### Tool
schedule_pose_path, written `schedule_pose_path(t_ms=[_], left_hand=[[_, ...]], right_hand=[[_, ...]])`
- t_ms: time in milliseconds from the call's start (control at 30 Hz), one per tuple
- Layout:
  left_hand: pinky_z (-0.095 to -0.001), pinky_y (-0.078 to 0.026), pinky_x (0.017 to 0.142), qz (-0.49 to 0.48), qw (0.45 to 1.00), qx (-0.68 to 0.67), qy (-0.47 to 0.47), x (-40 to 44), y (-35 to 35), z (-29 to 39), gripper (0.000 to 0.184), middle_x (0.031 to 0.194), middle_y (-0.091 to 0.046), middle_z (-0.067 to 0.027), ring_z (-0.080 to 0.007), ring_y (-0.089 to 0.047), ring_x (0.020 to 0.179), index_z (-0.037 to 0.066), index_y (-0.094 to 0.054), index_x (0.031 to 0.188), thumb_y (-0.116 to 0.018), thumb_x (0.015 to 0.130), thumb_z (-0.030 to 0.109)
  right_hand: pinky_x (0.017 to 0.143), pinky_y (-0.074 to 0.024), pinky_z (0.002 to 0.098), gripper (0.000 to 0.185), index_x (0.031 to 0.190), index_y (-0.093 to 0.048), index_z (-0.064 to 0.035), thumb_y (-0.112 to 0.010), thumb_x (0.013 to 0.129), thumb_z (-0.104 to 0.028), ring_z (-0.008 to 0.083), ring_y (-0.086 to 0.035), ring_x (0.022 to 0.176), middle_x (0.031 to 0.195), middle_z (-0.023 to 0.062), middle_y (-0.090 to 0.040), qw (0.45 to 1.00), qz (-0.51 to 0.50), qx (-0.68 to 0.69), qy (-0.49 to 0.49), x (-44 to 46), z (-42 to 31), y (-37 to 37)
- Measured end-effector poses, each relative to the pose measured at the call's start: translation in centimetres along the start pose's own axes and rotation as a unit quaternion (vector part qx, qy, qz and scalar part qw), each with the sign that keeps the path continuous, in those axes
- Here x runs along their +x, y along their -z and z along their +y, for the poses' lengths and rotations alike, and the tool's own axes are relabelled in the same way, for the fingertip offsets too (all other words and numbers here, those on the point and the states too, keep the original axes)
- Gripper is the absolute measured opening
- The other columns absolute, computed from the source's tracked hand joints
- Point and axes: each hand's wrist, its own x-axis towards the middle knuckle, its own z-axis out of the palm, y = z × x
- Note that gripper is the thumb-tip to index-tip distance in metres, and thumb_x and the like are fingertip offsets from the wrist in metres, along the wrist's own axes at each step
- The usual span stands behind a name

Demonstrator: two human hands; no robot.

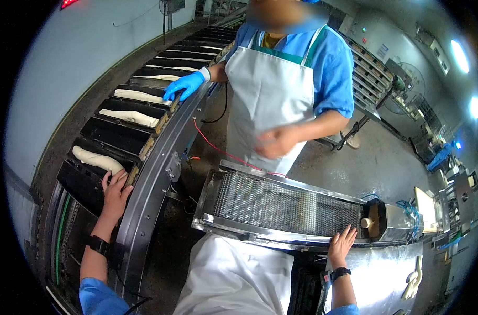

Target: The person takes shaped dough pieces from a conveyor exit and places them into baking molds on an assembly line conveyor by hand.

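My left hand (115, 193) reaches over a black loaf pan on the line at left. Its fingers are spread, with the tips at the near end of a pale dough roll (92, 157) lying in the pan. I cannot tell how firmly they press on it. My right hand (343, 244) rests open, fingers apart, on the near edge of a mesh conveyor (260, 202). Just beyond its fingertips, a small dough end (366, 223) shows at the opening of the metal machine (399, 223) on the conveyor's right.
Several black pans with dough rolls (128, 116) run along the curved line; one pan (115, 135) holds no dough. Across the conveyor stands a co-worker (273, 94), one blue-gloved hand (186, 85) on the pan line. Dough strips (413, 281) lie on the metal table (378, 270).
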Motion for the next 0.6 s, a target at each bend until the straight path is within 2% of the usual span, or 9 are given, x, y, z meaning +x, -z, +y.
schedule_pose_path(t_ms=[100,267,433,500,533,600], left_hand=[[-0.0468,-0.018,0.112,-0.011,1.000,-0.003,0.018,1.1,0.6,1.4,0.038,0.134,-0.051,-0.0126,-0.0352,-0.030,0.133,0.002,-0.058,0.123,-0.063,0.087,0.011],[-0.0465,-0.017,0.112,-0.016,1.000,0.010,0.013,1.2,-0.3,-1.1,0.039,0.134,-0.051,-0.0131,-0.0349,-0.030,0.134,0.002,-0.058,0.125,-0.063,0.087,0.010],[-0.0459,-0.017,0.113,-0.027,0.999,0.001,0.038,0.3,1.3,0.5,0.040,0.135,-0.050,-0.0126,-0.0350,-0.031,0.134,0.002,-0.058,0.125,-0.064,0.086,0.010],[-0.0451,-0.018,0.113,-0.013,0.999,-0.023,0.043,-0.1,1.4,0.3,0.039,0.135,-0.051,-0.0119,-0.0352,-0.031,0.133,0.001,-0.059,0.123,-0.065,0.085,0.009],[-0.0451,-0.018,0.113,-0.011,0.999,-0.021,0.045,-0.3,1.5,0.2,0.039,0.135,-0.051,-0.0119,-0.0352,-0.031,0.133,0.001,-0.059,0.123,-0.065,0.085,0.009],[-0.0447,-0.019,0.112,-0.004,1.000,-0.022,0.013,-0.6,1.6,0.1,0.038,0.135,-0.052,-0.0116,-0.0355,-0.031,0.133,0.001,-0.059,0.122,-0.065,0.085,0.009]], right_hand=[[0.117,-0.0098,0.0483,0.063,0.149,-0.015,0.0007,-0.035,0.098,-0.030,0.0423,-0.009,0.143,0.153,0.0294,-0.010,1.000,-0.003,0.002,-0.004,-0.1,0.3,-0.3],[0.117,-0.0107,0.0484,0.063,0.149,-0.015,0.0009,-0.036,0.097,-0.028,0.0420,-0.011,0.143,0.153,0.0297,-0.012,0.999,0.034,0.015,-0.004,0.6,1.1,-1.2],[0.117,-0.0131,0.0474,0.065,0.149,-0.013,0.0018,-0.042,0.094,-0.020,0.0427,-0.014,0.142,0.152,0.0302,-0.013,0.999,0.044,0.023,-0.018,1.9,0.3,-0.3],[0.117,-0.0138,0.0475,0.071,0.147,-0.014,0.0036,-0.048,0.087,-0.010,0.0433,-0.014,0.142,0.152,0.0309,-0.014,0.997,0.042,0.056,-0.023,2.9,-0.5,0.1],[0.117,-0.0138,0.0475,0.071,0.147,-0.014,0.0036,-0.048,0.087,-0.010,0.0433,-0.014,0.142,0.152,0.0309,-0.014,0.997,0.042,0.057,-0.021,3.4,-0.5,-0.2],[0.117,-0.0140,0.0480,0.076,0.146,-0.015,0.0058,-0.051,0.079,-0.002,0.0448,-0.016,0.141,0.151,0.0320,-0.016,0.993,0.105,0.023,0.055,4.8,0.1,-1.5]])
